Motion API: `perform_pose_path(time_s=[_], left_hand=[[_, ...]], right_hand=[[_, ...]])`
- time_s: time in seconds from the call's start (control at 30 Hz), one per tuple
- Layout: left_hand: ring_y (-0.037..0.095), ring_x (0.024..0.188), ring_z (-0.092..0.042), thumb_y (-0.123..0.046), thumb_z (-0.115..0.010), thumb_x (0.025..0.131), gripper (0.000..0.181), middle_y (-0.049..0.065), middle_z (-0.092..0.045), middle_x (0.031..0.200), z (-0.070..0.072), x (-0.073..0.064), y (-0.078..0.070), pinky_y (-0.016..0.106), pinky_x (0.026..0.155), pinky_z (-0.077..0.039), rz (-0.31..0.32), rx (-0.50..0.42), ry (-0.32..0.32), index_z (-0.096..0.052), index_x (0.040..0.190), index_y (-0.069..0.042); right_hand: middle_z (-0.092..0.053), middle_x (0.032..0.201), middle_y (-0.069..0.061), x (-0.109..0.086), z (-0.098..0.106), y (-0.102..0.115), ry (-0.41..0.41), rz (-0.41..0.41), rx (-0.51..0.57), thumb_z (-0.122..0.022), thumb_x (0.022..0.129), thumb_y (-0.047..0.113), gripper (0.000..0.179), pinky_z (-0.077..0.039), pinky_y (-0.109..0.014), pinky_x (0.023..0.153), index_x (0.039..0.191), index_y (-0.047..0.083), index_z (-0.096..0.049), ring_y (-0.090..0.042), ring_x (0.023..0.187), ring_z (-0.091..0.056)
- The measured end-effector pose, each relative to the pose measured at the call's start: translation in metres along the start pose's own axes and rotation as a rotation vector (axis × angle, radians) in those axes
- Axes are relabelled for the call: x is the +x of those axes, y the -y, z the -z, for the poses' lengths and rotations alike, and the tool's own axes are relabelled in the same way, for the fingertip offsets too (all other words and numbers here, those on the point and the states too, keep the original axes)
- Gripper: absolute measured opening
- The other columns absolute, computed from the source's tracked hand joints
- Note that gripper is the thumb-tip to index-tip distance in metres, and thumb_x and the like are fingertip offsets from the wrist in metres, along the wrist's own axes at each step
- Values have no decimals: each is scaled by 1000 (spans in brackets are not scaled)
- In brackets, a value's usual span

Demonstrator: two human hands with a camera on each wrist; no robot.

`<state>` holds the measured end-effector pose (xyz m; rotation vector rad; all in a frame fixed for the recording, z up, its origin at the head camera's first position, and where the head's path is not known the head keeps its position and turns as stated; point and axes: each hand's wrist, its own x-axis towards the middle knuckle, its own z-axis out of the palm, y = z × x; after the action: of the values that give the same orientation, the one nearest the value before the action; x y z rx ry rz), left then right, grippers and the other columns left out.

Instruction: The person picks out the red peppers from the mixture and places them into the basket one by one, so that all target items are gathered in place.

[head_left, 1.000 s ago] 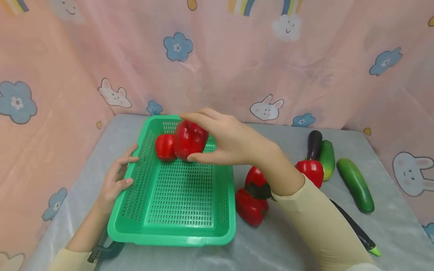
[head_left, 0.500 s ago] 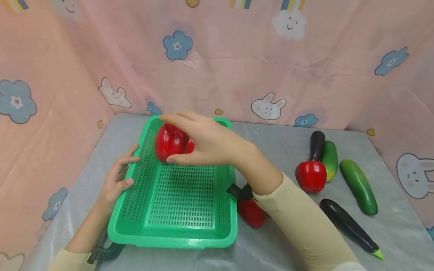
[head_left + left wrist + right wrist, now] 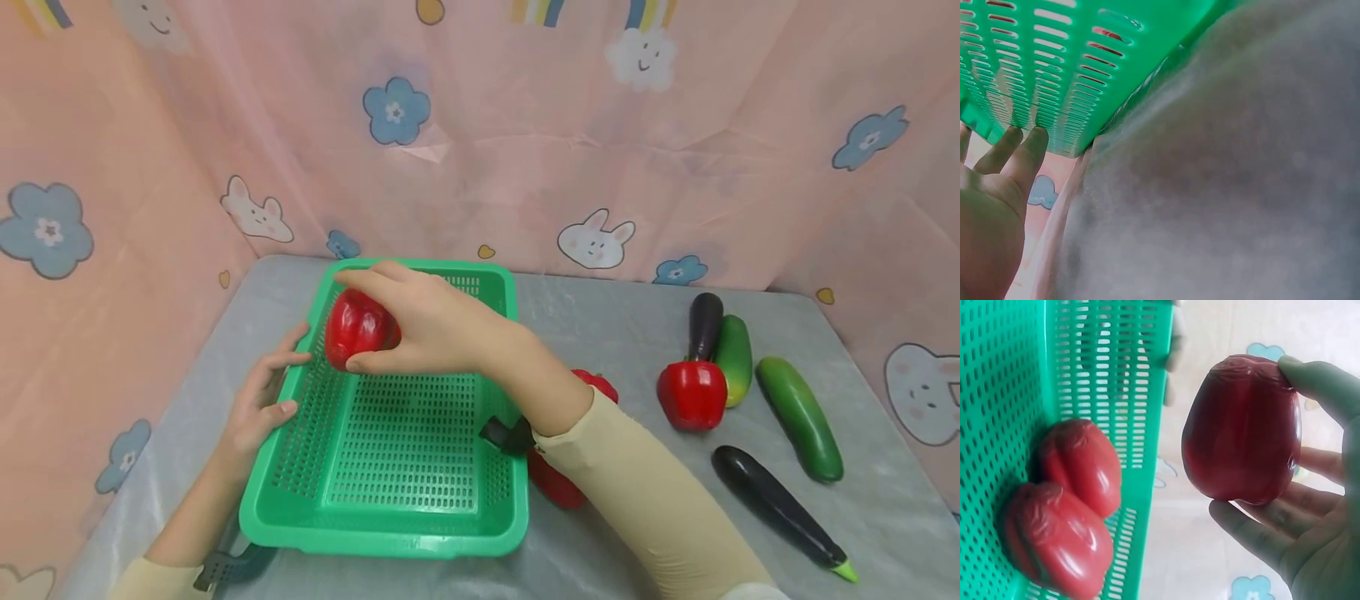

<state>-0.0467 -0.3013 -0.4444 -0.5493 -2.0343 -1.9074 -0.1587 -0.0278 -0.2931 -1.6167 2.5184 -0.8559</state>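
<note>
Btwn R fingers (image 3: 1250, 532): red pepper (image 3: 1241, 431)

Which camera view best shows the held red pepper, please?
The right wrist view: the red pepper looks large, barely covered. In the head view, the right hand partly hides it; the left wrist view doesn't clearly show it.

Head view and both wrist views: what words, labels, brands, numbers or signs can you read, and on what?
None: no readable text in any view.
The pink backdrop bears only drawings, such as rabbits and blue flowers.
I see no writing on the green plastic basket or the held red bell pepper.
The dark left wrist strap is too small to tell.
</note>
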Motion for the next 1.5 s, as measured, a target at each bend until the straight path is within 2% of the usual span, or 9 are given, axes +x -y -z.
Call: perform_pose_path(time_s=[0.23, 0.47, 0.73, 0.97, 1.13, 1.37, 1.5], left_hand=[[27, 165, -23, 5, -46, 88, 52, 18, -36, 175, -2, 0, -3, 43, 128, -13, -4, -6, -4, -51, 139, 16], [24, 163, -25, 9, -43, 89, 54, 10, -40, 174, -4, 3, -5, 39, 127, -16, -33, -29, 13, -61, 140, 1], [23, 164, -26, 12, -44, 86, 55, 12, -40, 174, -4, 2, -5, 32, 128, -20, -41, -58, 10, -58, 139, 9], [22, 164, -25, 13, -44, 85, 58, 11, -38, 175, -4, 3, -4, 30, 128, -21, -55, -96, 23, -60, 140, 6], [22, 164, -26, 15, -44, 84, 59, 11, -39, 174, -3, 4, -4, 30, 129, -20, -71, -97, 31, -59, 140, 8], [22, 163, -26, 12, -43, 86, 53, 11, -39, 174, -4, 2, -6, 29, 126, -23, -20, -78, 7, -54, 138, 14], [23, 163, -27, 12, -43, 87, 52, 12, -38, 174, -5, 3, -7, 28, 125, -25, -20, -76, 3, -55, 138, 13]], right_hand=[[-58, 144, -1, 8, -12, 1, 39, -26, 17, -83, 93, 45, 83, -57, -25, 92, 163, 17, -49, -11, 121, -61], [-59, 139, -1, 12, -27, -3, 76, -25, 14, -85, 92, 45, 84, -58, -24, 88, 162, 17, -50, -10, 117, -60], [-58, 144, -2, 16, -40, -7, 172, -56, -8, -86, 90, 49, 89, -60, -29, 90, 165, 18, -47, -12, 123, -59], [-55, 147, 0, 17, -53, -13, 235, -76, -24, -89, 87, 50, 95, -61, -35, 93, 166, 20, -45, -11, 129, -52], [-53, 148, 2, 16, -58, -17, 265, -96, -5, -88, 88, 50, 96, -61, -38, 95, 167, 21, -43, -10, 129, -50], [-53, 147, 2, 16, -64, -19, 295, -115, -16, -89, 86, 52, 99, -61, -40, 95, 168, 22, -42, -11, 127, -52], [-54, 145, 2, 16, -67, -19, 318, -119, -40, -91, 85, 51, 100, -61, -39, 96, 167, 21, -44, -11, 125, -53]])
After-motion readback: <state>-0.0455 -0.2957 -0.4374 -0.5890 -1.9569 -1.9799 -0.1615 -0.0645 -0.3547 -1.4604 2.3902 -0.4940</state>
